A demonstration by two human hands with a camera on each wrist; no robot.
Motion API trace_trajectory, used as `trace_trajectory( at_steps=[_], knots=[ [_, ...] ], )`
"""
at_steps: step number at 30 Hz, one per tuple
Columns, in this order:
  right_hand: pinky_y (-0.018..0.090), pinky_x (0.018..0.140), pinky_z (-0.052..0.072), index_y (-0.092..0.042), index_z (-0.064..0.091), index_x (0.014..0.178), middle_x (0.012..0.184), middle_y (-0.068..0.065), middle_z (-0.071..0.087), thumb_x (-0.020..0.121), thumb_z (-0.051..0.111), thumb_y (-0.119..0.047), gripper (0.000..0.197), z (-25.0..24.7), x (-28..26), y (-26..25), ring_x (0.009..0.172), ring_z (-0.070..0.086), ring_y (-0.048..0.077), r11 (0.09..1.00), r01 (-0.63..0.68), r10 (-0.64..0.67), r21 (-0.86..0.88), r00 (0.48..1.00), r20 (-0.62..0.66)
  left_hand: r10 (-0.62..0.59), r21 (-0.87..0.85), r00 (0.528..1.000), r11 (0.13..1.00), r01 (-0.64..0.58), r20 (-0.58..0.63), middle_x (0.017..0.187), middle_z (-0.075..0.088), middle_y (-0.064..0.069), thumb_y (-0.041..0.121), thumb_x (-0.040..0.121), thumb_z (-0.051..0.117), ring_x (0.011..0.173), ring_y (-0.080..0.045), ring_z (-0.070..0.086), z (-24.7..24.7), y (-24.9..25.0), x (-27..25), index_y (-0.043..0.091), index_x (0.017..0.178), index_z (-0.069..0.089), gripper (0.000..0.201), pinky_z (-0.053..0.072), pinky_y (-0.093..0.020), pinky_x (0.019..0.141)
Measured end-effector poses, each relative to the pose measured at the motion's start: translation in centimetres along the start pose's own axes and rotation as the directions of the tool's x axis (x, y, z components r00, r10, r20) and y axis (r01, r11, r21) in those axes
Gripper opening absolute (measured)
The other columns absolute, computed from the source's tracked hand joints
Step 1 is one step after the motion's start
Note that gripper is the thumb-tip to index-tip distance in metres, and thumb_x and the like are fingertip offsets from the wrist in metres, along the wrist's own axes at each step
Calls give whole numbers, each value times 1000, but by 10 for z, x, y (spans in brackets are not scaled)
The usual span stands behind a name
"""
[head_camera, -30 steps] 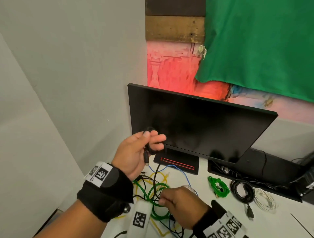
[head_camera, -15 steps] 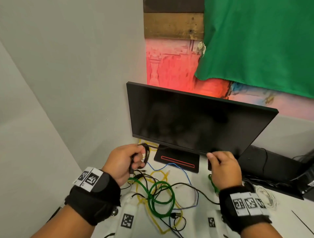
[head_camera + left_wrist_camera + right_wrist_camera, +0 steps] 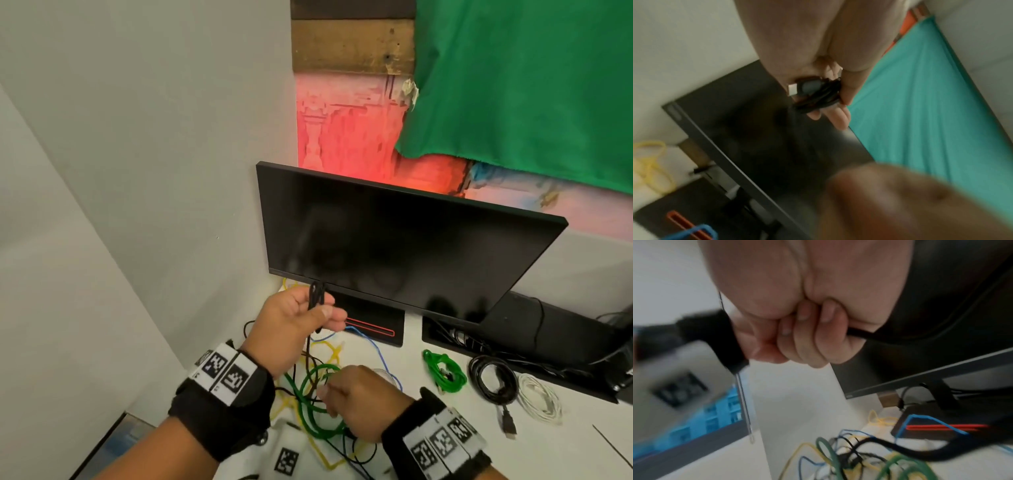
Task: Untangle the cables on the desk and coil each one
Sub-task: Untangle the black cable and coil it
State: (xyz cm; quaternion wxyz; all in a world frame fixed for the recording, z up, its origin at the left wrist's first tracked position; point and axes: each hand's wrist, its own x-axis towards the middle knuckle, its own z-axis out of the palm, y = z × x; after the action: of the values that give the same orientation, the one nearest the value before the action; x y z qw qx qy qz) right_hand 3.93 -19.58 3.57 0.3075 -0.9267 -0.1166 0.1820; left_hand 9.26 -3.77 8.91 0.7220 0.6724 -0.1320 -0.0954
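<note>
Above the desk, in the head view, the left hand is raised in front of the monitor, fingers and thumb closed on a few wound turns of black cable; held high, probably, so the slack hangs clear of the tangle of green, yellow, blue and black cords below. The right hand sits low over that tangle, likely to feed the next length upward. Three finished coils, green, black and white, lie to the right.

The left wrist view, blurred, shows the fingers clamped round the small black coil and its plug.

The right wrist view shows a curled fist gripping the black cable's loose run.
</note>
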Motion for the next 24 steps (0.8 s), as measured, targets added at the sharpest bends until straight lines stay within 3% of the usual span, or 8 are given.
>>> trace_trajectory(
  at_steps=[2,5,9,14,16,18,20,24],
  knots=[
    [32,72,49,-16,63,77,77,3,65,93,40,-57,50,-5,-12,-9,71,58,11,993,114,-114,24,993,29,17,163,1000,987,-17,0,80,76,-8,0,93,57,72,-22,73,-6,-6,1,7,96,64,10,54,-23,72],
    [22,64,42,-34,61,72,71,-14,63,90,38,-62,40,-17,-21,-14,67,56,3,954,233,-215,188,970,-110,-14,281,997,960,-7,72,65,69,-5,7,96,55,57,-18,63,-10,-12,-4,7,87,64,13,51,-29,66],
    [26,66,46,-40,57,74,73,-16,62,97,42,-48,29,-29,-15,-8,72,58,7,900,386,-240,205,829,-505,-131,134,970,985,105,203,53,54,-6,39,101,43,47,-19,47,-4,-8,-15,14,74,68,45,46,-29,59],
    [19,56,40,-26,54,76,67,-7,56,96,48,-48,31,-21,1,-3,66,53,10,951,241,-14,195,663,-749,-240,-175,949,945,276,203,49,38,-2,41,91,51,41,-14,31,11,-4,-21,5,76,61,41,47,-30,57],
    [28,60,46,-25,57,78,69,-3,62,95,42,-54,37,-17,3,-6,65,58,13,919,253,44,302,695,-717,-251,-208,950,935,288,187,48,36,-2,39,89,49,39,-12,29,16,-3,-22,5,74,59,39,45,-29,54],
    [37,58,46,-14,61,75,70,10,68,98,38,-53,51,-14,4,-14,64,63,34,783,318,117,534,768,-630,-241,-220,957,937,273,159,50,37,-3,40,90,48,41,-13,31,19,-1,-21,5,74,58,39,46,-29,55],
    [36,52,48,-4,59,75,68,24,66,100,34,-55,62,-11,3,-24,57,62,44,641,391,155,660,777,-611,-231,-239,965,937,256,128,53,38,-6,40,88,50,43,-15,32,25,1,-21,6,73,58,39,47,-29,56],
    [25,41,43,-11,52,69,50,6,58,97,34,-54,55,-10,0,-34,40,55,21,587,434,174,683,757,-630,-250,-367,955,883,292,159,51,45,-7,40,86,53,43,-16,39,33,1,-20,5,73,61,38,44,-28,52]
  ],
)
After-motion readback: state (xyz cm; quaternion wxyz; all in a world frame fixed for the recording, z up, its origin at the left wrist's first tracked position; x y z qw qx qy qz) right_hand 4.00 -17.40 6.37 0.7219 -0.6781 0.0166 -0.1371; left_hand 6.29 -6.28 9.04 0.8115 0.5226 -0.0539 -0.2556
